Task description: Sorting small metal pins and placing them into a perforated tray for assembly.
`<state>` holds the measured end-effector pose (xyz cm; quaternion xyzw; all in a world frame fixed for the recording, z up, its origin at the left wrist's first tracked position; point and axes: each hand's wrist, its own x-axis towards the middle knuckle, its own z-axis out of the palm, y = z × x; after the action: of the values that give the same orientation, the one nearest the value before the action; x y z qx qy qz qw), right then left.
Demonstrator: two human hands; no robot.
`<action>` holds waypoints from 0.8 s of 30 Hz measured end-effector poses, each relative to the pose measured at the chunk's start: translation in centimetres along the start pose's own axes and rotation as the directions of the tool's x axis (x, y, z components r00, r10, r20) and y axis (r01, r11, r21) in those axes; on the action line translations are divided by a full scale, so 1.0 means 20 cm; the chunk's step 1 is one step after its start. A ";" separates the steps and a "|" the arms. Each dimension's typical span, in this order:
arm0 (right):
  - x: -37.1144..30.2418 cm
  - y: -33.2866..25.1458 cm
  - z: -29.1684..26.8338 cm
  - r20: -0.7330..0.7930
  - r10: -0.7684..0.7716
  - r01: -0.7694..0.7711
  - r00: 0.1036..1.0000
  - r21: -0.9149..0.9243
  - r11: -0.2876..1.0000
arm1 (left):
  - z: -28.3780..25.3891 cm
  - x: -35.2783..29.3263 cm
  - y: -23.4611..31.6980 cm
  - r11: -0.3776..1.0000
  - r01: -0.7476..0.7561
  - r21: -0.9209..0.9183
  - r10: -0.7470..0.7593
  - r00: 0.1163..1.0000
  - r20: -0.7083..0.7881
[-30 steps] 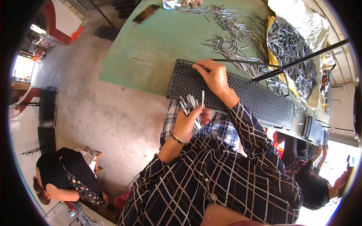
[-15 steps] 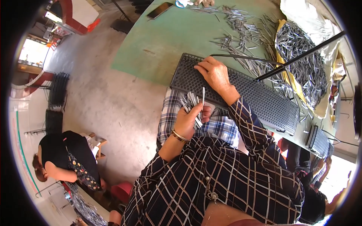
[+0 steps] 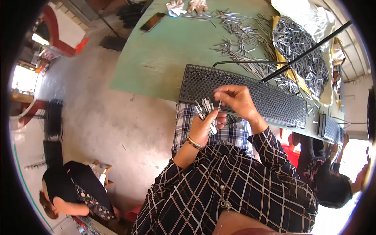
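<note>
A bundle of thin, silvery metal rods (image 3: 204, 108) fans upward out of my left hand (image 3: 200, 130), which is closed around it over my lap. One rod stands apart above the thumb. My right hand (image 3: 241, 102) has thumb and forefinger pinched at the upper end of that single rod, just beside the bundle. Behind both hands lies a long black tray pierced with rows of round holes (image 3: 270, 100). It rests at the green table's (image 3: 156, 58) edge, partly over my lap. Some holes at its far left look filled, though too small to tell surely.
Loose rods (image 3: 244, 29) are scattered across the table, beside a heap of rods (image 3: 301, 51) on an opened sack. A black metal bar (image 3: 309, 51) slants over the tray. A phone (image 3: 153, 22) and gloves (image 3: 197, 6) lie at the far side. People work at left and right.
My right hand has left the tray's surface and come toward me to the rod at my left hand. The view has shifted slightly.
</note>
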<state>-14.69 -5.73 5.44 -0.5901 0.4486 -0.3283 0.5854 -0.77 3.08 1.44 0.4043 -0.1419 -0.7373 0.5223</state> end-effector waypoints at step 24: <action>0.37 0.10 0.08 -0.248 -0.524 0.315 0.815 -0.569 0.759 | -0.14 0.11 0.04 0.977 0.185 0.105 -0.201 0.964 0.173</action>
<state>-10.68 -11.66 2.36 -0.7303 0.4788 -0.4360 0.2176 1.60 1.34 -0.74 0.3695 -0.1812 -0.8117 0.4146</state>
